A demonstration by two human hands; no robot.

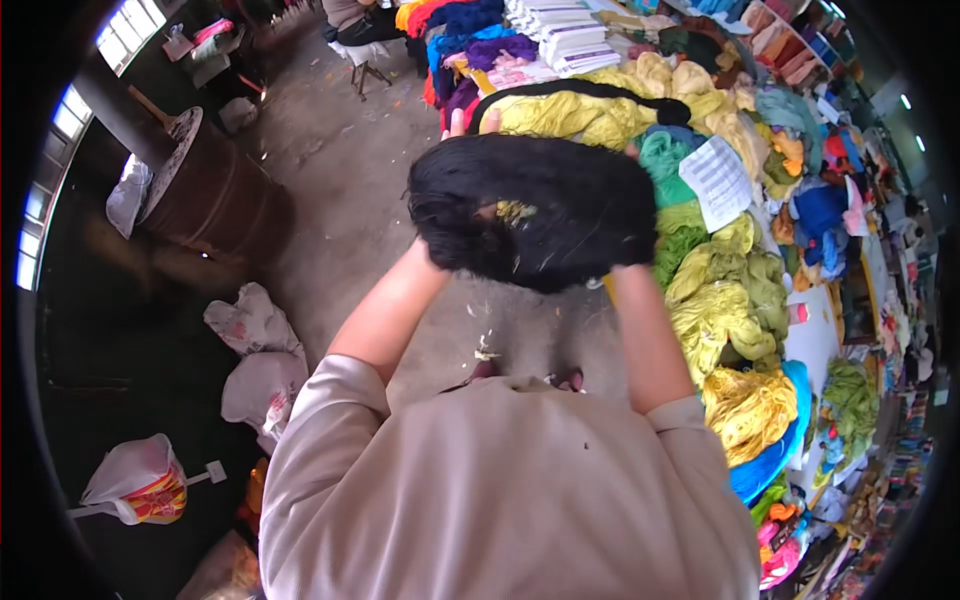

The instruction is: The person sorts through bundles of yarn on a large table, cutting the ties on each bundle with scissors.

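A thick black skein of yarn (570, 200) is held up in front of me, stretched sideways between both hands. A small gap in its middle shows yellow behind it. My left hand (468, 123) is at the skein's left end, its fingertips sticking up past the top edge while the palm is covered by yarn. My right hand (632, 152) grips the right end and is almost wholly hidden by the black strands. Just beyond, a pile of yellow yarn (570, 118) lies on the table with another black strand (590, 88) draped along it.
Yarn in many colours covers the table on my right, with a printed sheet (715, 183) and stacked white papers (570, 35) on top. A rusty drum (215, 195) and white sacks (262, 385) stand at left. A seated person (365, 22) is at the far end.
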